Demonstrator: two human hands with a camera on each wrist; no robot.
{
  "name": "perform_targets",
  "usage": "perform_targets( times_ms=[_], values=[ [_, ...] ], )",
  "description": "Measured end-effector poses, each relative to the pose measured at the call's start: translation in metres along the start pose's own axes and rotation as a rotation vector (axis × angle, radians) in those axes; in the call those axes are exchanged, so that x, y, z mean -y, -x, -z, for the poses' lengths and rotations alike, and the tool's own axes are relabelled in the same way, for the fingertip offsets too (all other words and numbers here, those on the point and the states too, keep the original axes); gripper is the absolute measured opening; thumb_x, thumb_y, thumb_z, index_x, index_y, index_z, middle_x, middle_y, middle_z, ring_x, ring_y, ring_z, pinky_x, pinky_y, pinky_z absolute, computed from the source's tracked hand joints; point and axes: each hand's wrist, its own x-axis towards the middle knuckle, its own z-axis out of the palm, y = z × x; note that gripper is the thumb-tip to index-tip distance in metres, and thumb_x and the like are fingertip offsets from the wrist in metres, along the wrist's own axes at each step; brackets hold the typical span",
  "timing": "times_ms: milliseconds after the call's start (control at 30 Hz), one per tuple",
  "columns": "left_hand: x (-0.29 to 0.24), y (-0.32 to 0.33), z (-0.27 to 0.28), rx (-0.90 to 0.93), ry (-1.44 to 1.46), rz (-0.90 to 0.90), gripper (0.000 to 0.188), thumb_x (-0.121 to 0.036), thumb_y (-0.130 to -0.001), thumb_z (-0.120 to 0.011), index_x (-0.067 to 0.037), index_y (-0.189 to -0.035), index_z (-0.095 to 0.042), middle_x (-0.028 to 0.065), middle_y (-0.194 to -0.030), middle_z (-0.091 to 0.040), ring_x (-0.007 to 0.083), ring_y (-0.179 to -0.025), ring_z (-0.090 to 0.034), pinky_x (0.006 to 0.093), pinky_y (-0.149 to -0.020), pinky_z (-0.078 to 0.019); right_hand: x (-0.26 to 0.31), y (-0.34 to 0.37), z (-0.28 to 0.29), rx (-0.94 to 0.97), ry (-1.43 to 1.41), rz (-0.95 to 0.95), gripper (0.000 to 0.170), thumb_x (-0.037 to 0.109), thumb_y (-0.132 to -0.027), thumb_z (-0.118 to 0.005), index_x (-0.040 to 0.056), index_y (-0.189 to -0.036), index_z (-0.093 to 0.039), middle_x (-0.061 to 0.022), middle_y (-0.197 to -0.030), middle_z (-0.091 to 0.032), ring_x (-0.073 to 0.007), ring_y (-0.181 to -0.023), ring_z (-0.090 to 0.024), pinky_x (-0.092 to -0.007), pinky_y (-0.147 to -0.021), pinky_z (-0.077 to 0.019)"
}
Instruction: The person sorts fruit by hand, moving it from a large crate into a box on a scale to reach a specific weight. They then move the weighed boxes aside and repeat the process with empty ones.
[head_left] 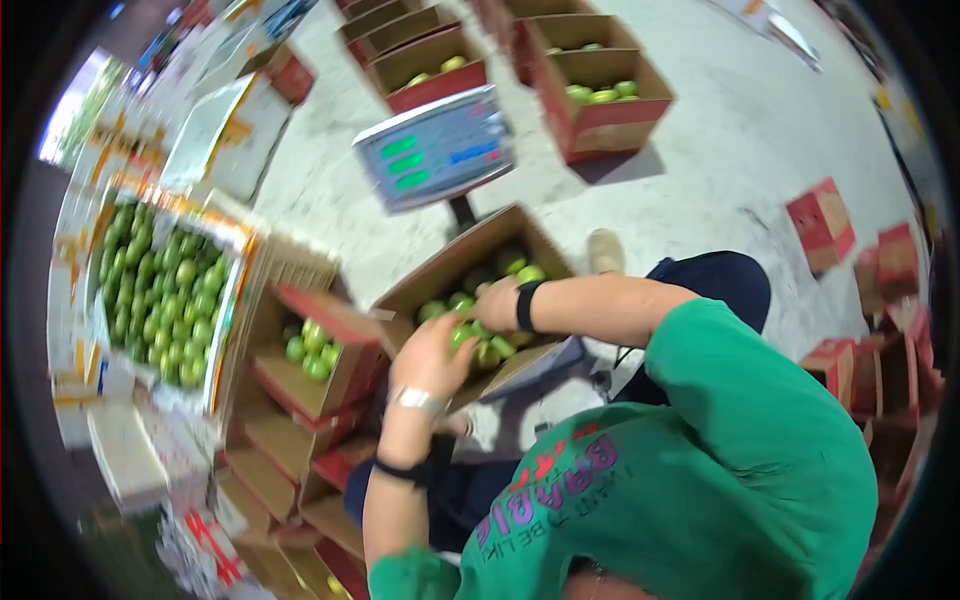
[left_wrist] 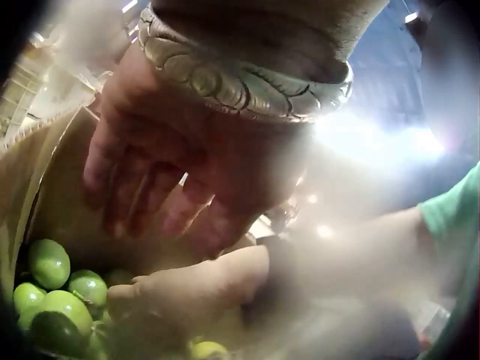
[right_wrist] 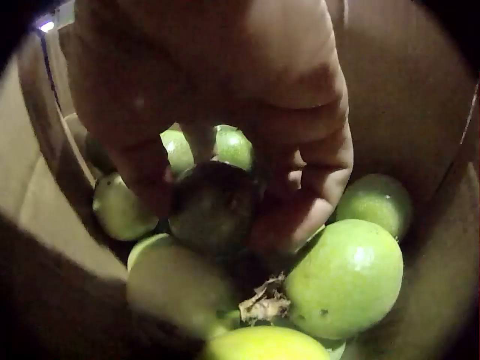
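An open cardboard box [head_left: 450, 262] with round green fruit [head_left: 528, 272] in its bottom stands in front of the person. Inside it, the right hand [head_left: 497, 305] pinches a shaded, dark-looking round fruit [right_wrist: 214, 208] between thumb and fingers. Paler green fruits [right_wrist: 349, 277] lie around those fingertips, one beside a dry brown stem bit [right_wrist: 266, 300]. Over the near left side of the box is the left hand [head_left: 435, 352]. Its fingers [left_wrist: 131, 191] hang down loosely with nothing held, above the right hand. A silver bangle [left_wrist: 225, 90] circles the left wrist.
A scale display [head_left: 430, 155] with lit green digits rises behind the box. At left are a lined crate [head_left: 235, 300] heaped with green fruit and a red-edged box [head_left: 300, 385] of fruit on stacked boxes. More fruit boxes [head_left: 605, 130] stand on the floor ahead.
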Motion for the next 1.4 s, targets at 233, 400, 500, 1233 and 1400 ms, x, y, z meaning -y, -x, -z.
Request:
perform_targets(
  times_ms=[233, 400, 500, 1233, 1400],
  values=[
    [0.052, 0.027, 0.031, -0.323, 0.508, 0.149, 0.026, -0.008, -0.084, -0.062, 0.005, -0.106, -0.058, 0.0134, -0.096, -0.064, 0.0163, -0.083, -0.063, 0.0288, -0.075, -0.05, 0.047, 0.118, -0.041, -0.569, -0.023, 0.246, 0.035, 0.037, -0.073, -0.064, 0.0061, -0.089, -0.059, -0.0101, -0.08, -0.061, -0.0274, -0.076, -0.062, -0.0407, -0.062, -0.0473],
    [0.014, 0.029, 0.017, -0.333, 0.43, 0.085, 0.023, -0.007, -0.083, -0.063, 0.005, -0.102, -0.06, 0.011, -0.087, -0.065, 0.0139, -0.08, -0.062, 0.0272, -0.073, -0.0499, 0.032, 0.109, -0.058, -0.865, 0.053, 0.208, 0.019, 0.018, -0.066, -0.065, 0.0077, -0.081, -0.059, -0.0077, -0.072, -0.064, -0.026, -0.069, -0.065, -0.038, -0.055, -0.049],
    [-0.011, 0.042, 0.028, -0.456, 0.371, -0.031, 0.023, -0.007, -0.084, -0.062, 0.006, -0.102, -0.06, 0.0108, -0.087, -0.065, 0.0135, -0.08, -0.061, 0.0266, -0.072, -0.05, 0.009, 0.147, -0.015, -0.712, -0.027, 0.255, 0.025, 0.02, -0.065, -0.068, 0.0058, -0.083, -0.06, -0.0126, -0.073, -0.064, -0.0303, -0.069, -0.065, -0.0425, -0.058, -0.0505],
    [0.001, -0.05, 0.001, -0.304, 0.319, 0.252, 0.021, -0.01, -0.079, -0.063, 0.005, -0.094, -0.064, 0.0129, -0.079, -0.067, 0.0155, -0.074, -0.063, 0.0287, -0.071, -0.0506, -0.377, 0.393, 0.125, -1.294, -0.123, -0.999, 0.021, 0.024, -0.072, -0.067, 0.0073, -0.084, -0.063, -0.0155, -0.085, -0.065, -0.0336, -0.086, -0.062, -0.0443, -0.072, -0.0493],
    [-0.018, -0.073, 0.0, -0.121, 0.063, 0.306, 0.026, -0.018, -0.084, -0.061, 0.001, -0.103, -0.063, 0.0184, -0.094, -0.066, 0.027, -0.088, -0.063, 0.0342, -0.08, -0.0482, -0.521, 0.348, 0.125, -1.382, 0.152, -1.076, 0.013, 0.016, -0.071, -0.061, 0.0066, -0.079, -0.06, -0.0169, -0.079, -0.065, -0.0344, -0.078, -0.064, -0.0441, -0.068, -0.0515]
  ],
)
